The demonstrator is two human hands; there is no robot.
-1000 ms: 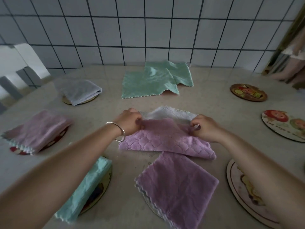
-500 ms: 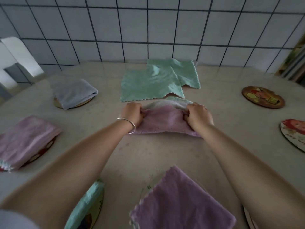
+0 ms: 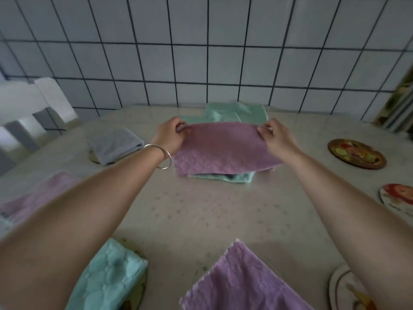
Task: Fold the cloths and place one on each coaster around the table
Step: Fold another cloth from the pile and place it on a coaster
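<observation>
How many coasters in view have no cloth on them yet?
3, all on the right side: a dark round coaster far right, a white-rimmed coaster at the right edge, and another coaster at bottom right, partly behind the forearm. More may lie out of frame.

Speckled table (image 3: 201, 211) under cloths, coasters

The pink cloth (image 3: 223, 148) next to the bracelet (image 3: 162, 156) looks soft and fuzzy, with a stitched diamond pattern on it. The bracelet is shiny silver metal. Behind the pink cloth, the green cloths (image 3: 237, 113) look soft and matt. The grey cloth (image 3: 115, 145), left of the bracelet, is fluffy. The desk (image 3: 212, 209) is smooth with a dull shine and little speckles. The wall tiles (image 3: 201, 52) behind it look smooth. The brown coaster (image 3: 356, 153), far right of the bracelet, looks hard with a printed picture
</observation>
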